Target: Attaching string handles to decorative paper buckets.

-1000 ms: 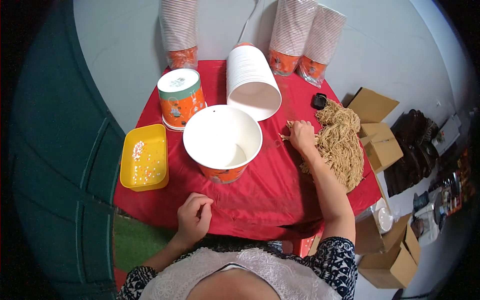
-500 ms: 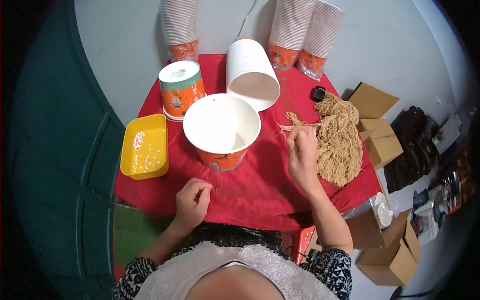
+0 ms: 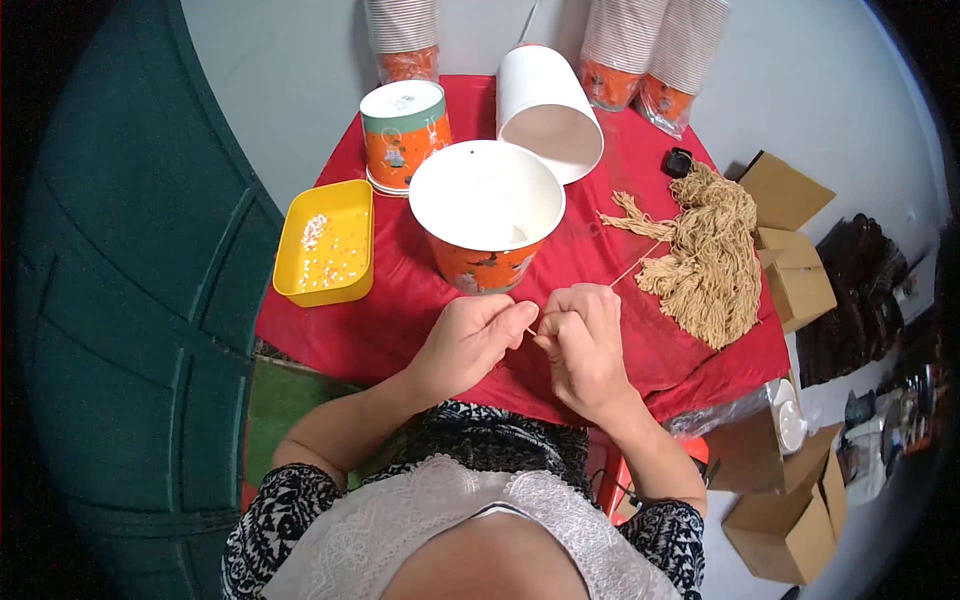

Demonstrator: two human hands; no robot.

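Observation:
A thin tan cord runs from the tan bundle of cords on the right of the table to my right hand, which is closed around it. A short bit of the cord shows between my hands. My left hand pinches at that bit with thumb and fingers; its exact grip is partly hidden. Both hands meet just in front of a large white-lined paper bucket, orange outside, standing upright. Left of the bucket sits a yellow tray with small white and orange beads inside.
An upturned orange and green bucket and a white bucket stack on its side lie farther back. Wrapped bucket stacks stand at the wall. A small black object touches the cord bundle. Cardboard boxes stand right of the red-covered table.
My right hand has drawn a cord away from the bundle toward me. My left hand has moved up and right to meet it. The whole view has shifted slightly.

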